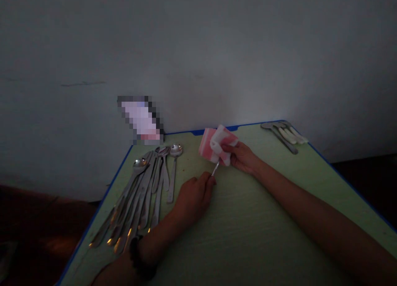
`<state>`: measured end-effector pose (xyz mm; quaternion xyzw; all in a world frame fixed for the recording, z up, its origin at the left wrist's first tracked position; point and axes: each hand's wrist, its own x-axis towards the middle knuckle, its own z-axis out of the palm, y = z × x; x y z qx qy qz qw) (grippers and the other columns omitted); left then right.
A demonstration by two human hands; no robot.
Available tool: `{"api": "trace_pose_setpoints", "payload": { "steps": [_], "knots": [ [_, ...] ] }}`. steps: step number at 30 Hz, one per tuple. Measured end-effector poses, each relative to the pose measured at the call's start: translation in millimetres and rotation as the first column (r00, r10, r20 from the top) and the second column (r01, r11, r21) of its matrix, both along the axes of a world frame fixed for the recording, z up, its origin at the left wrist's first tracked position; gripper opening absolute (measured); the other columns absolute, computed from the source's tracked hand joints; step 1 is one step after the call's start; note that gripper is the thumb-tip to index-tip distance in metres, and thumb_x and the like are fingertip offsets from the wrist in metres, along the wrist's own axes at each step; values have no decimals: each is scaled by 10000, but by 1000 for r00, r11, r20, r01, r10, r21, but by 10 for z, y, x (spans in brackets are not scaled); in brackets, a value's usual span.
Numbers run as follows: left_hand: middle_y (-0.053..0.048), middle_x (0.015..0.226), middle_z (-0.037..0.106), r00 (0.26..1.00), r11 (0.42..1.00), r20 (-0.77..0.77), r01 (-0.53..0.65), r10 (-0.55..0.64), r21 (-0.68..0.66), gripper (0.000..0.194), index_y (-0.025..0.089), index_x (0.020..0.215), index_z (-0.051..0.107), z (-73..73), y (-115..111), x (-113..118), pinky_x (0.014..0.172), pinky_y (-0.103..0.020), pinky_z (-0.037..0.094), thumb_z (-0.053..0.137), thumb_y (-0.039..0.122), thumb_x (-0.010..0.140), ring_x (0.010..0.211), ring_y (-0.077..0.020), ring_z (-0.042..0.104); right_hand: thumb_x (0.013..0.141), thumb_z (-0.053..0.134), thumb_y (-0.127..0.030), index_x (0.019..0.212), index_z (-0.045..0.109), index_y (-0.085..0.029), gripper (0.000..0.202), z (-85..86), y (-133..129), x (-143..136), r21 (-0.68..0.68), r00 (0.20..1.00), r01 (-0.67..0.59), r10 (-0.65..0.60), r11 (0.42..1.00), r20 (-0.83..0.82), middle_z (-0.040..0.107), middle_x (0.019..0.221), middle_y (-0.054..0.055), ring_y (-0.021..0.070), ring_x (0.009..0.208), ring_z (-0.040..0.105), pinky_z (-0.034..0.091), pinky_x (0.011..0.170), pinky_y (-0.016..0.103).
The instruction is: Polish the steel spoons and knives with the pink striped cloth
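Low over the middle of the table, my left hand [194, 196] is closed around the thin metal handle of a spoon [215, 169]. The spoon's far end is hidden inside a folded pink-and-white cloth [206, 147]. My right hand [243, 157] pinches that cloth around the spoon, thumb and fingers pressed on the fabric. A dark band [141, 259] circles my left wrist. Left of my left hand lies a loose pile of metal spoons [145, 191], their handles pointing toward me.
At the far right corner of the green table [248, 236] lie several utensils [287, 135], some with pale handles. A blurred-out phone-like screen [141, 118] leans against the grey wall [198, 63] at the back left. Blue edging borders the table.
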<state>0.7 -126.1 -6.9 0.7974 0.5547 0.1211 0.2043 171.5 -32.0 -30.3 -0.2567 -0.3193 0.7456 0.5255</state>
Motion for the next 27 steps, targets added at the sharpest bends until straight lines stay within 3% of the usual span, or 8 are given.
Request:
{"api": "trace_pose_setpoints", "payload": {
  "steps": [6,11,17,21,27],
  "knots": [
    [-43,775,624,1000,999,8,28,-28,18,313,189,921,525,-4,6,0,703,-290,429,244,326,941,744,-187,601,672,713,-333,809,628,-164,233,23,7,-18,-52,991,129,-131,990,-40,665,706,1,120,585,591,501,568,249],
    [-41,744,612,999,999,-14,31,-31,25,308,188,909,527,-25,10,-14,690,-288,422,249,320,939,725,-189,591,688,694,-356,765,616,-177,210,26,-160,-280,-147,949,300,-311,943,-57,659,710,-12,103,617,579,466,592,221],
    [-50,752,612,1000,999,-4,17,-16,30,302,178,881,515,-41,9,-22,666,-281,412,249,309,939,718,-190,586,666,679,-431,736,613,-166,282,-11,-343,-492,-100,969,246,-243,964,37,632,624,-4,115,562,540,398,507,233],
    [-48,753,615,1000,1000,1,1,-1,14,309,181,899,520,-28,12,-19,650,-278,411,251,327,939,707,-190,588,619,724,-383,740,622,-163,271,37,-281,-393,-57,972,235,-234,970,32,650,674,-7,108,590,554,427,556,232],
    [-44,793,630,1000,999,3,29,-29,13,314,188,910,525,-6,-1,-20,676,-281,415,242,318,943,729,-187,593,578,764,-338,640,604,-158,249,61,-113,-236,0,939,341,-341,940,35,623,621,-26,88,568,539,453,576,217]
  ]
}}
